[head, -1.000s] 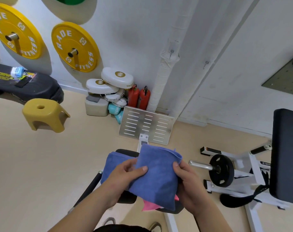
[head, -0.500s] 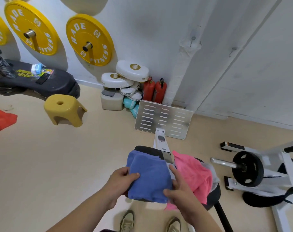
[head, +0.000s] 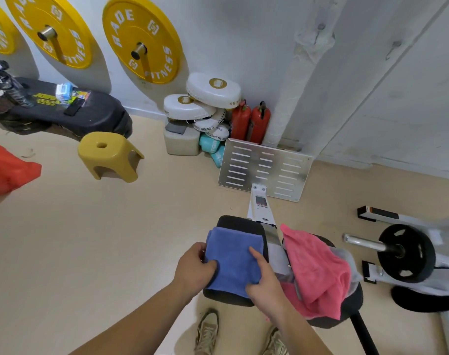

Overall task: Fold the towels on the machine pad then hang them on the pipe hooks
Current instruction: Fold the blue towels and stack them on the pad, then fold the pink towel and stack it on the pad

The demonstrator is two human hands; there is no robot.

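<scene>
A folded blue towel [head: 235, 257] lies on the left black machine pad [head: 240, 222]. My left hand [head: 195, 267] grips its left edge, thumb on top. My right hand [head: 265, 279] holds its right side, index finger stretched across the cloth. A crumpled pink towel [head: 318, 267] covers the right pad [head: 349, 306], with a pale grey cloth [head: 349, 260] showing beneath it. The white wrapped pipe [head: 297, 80] runs up the wall behind, with a fitting [head: 316, 34] near the top. No hooks are plain to see.
A metal footplate [head: 265, 169] stands ahead of the pads. White pads [head: 208, 98] and two red extinguishers [head: 251, 121] sit by the wall. A yellow stool [head: 109, 156], a black bench [head: 64, 108], an orange cloth [head: 5, 170] lie left; a weight plate [head: 407, 252] right.
The blue towel came down from in front of me onto the left pad. The view swung left and down, uncovering the pink towel on the right pad and my shoes.
</scene>
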